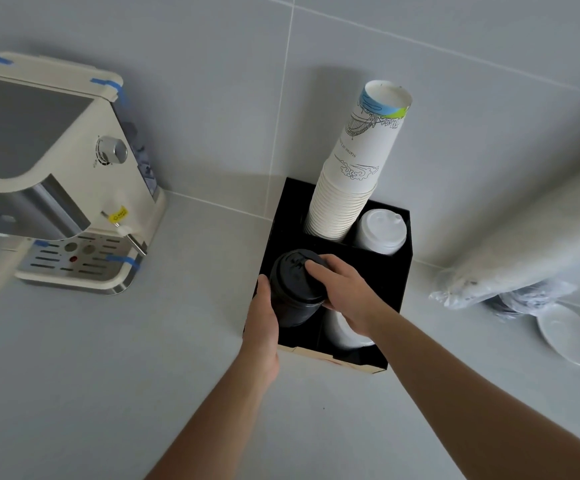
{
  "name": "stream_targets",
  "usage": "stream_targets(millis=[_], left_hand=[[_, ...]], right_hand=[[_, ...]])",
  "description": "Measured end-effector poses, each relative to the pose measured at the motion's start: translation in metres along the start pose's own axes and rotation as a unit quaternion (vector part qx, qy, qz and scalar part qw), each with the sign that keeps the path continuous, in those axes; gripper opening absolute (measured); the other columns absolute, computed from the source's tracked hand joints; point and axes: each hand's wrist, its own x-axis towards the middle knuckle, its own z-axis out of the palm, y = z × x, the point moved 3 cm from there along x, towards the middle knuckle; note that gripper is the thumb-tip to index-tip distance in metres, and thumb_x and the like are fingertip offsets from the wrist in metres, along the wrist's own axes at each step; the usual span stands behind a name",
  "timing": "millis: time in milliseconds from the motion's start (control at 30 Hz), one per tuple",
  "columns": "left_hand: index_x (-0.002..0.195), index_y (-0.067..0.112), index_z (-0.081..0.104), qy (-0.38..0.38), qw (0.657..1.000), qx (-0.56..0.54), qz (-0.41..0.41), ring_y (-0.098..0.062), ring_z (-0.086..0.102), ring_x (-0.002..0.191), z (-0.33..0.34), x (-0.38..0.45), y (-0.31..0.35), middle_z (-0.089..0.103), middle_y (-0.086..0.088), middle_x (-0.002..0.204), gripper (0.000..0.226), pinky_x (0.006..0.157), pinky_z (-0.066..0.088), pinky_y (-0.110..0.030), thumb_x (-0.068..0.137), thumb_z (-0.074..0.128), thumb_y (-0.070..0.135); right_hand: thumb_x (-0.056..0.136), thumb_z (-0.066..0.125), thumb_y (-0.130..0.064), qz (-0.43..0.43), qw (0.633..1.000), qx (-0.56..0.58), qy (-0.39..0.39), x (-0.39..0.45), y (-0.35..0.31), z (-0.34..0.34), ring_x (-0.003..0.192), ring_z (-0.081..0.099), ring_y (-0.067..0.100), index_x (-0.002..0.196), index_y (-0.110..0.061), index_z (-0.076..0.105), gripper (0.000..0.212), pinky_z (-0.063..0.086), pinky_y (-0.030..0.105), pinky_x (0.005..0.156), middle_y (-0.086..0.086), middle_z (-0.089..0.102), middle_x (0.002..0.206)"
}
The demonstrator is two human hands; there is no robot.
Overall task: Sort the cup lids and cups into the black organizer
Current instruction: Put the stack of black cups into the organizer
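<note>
A black organizer (390, 271) with several compartments stands on the grey counter against the tiled wall. A tall stack of white printed paper cups (351, 178) rises from its back left compartment. White lids (380, 230) fill the back right one. A stack of black lids (293, 289) sits in the front left compartment. My left hand (264, 317) grips its left side and my right hand (342, 292) holds its top and right side. More white lids (342, 332) lie in the front right compartment, partly hidden under my right wrist.
A cream espresso machine (56, 174) with blue tape strips stands at the left. A clear plastic bag (524, 258) lies at the right against the wall, with dark lids under it and a white saucer-like lid (567, 334) beside it.
</note>
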Motion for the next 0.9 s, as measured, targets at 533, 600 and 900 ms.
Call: stream_targets(millis=[533,600,900], left_hand=[[0.123,0.036,0.053,0.006,1.000,-0.021,-0.017,-0.007,0.048,0.099,0.016,0.000,0.010,0.057,0.011,0.109,0.044,0.093,0.028,-0.027,0.096,0.028,0.059],[0.135,0.032,0.050,0.004,0.999,-0.017,-0.033,-0.010,0.045,0.111,0.015,-0.002,0.011,0.056,0.007,0.126,0.055,0.095,0.027,-0.027,0.094,0.030,0.063],[0.140,0.032,0.045,-0.007,0.999,0.014,-0.042,-0.014,0.036,0.138,0.012,-0.015,0.014,0.048,0.008,0.145,0.064,0.106,0.025,-0.032,0.089,0.033,0.069]], right_hand=[[0.086,0.065,-0.047,-0.011,0.993,-0.108,0.052,0.006,-0.003,-0.010,0.089,0.067,0.014,0.102,-0.022,0.066,0.030,0.053,0.031,0.080,-0.003,0.071,0.094],[0.083,0.068,-0.048,0.010,0.990,-0.133,0.046,0.006,-0.010,-0.015,0.095,0.068,0.017,0.100,-0.020,0.068,0.033,0.055,0.036,0.089,-0.001,0.072,0.097],[0.088,0.068,-0.029,-0.028,0.989,-0.143,-0.008,0.003,-0.026,-0.019,0.093,0.070,0.014,0.113,-0.030,0.071,0.025,0.056,0.032,0.088,-0.004,0.076,0.100]])
